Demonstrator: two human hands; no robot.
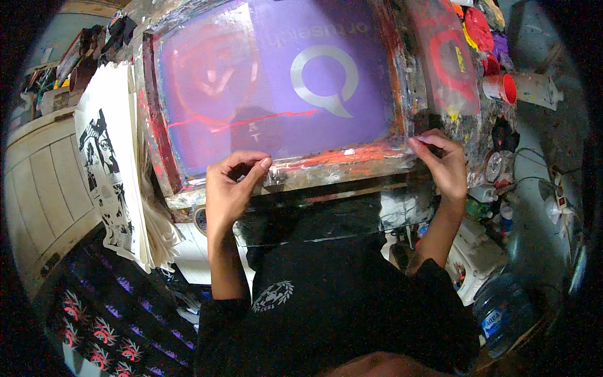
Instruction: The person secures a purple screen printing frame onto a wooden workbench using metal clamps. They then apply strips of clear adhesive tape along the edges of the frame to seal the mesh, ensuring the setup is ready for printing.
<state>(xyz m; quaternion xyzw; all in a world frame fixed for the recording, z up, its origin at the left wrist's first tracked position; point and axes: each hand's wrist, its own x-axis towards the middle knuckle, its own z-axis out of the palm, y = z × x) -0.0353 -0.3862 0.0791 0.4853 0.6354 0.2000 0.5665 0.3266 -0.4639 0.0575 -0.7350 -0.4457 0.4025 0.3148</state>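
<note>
A screen-printing frame (148, 75) with paint-smeared edges lies in front of me. Its purple mesh (383, 94) carries a pale ring-shaped mark with a tail and a faint red design at the left. My left hand (235, 185) is at the frame's near edge, thumb and index finger pinched. Over the near right corner, my right hand (443, 160) pinches in the same way. Whatever lies between the fingertips is too thin or clear to make out. Below the hands, a dark, glossy sheet-like surface (314, 220) spans the space before my shirt.
Left of the frame hangs a thick stack of printed paper (119, 157). Dark printed fabric (125, 314) lies at the lower left. On the right are a red-stained panel (443, 69), a red cup (500, 88), cables and a large blue water bottle (502, 320).
</note>
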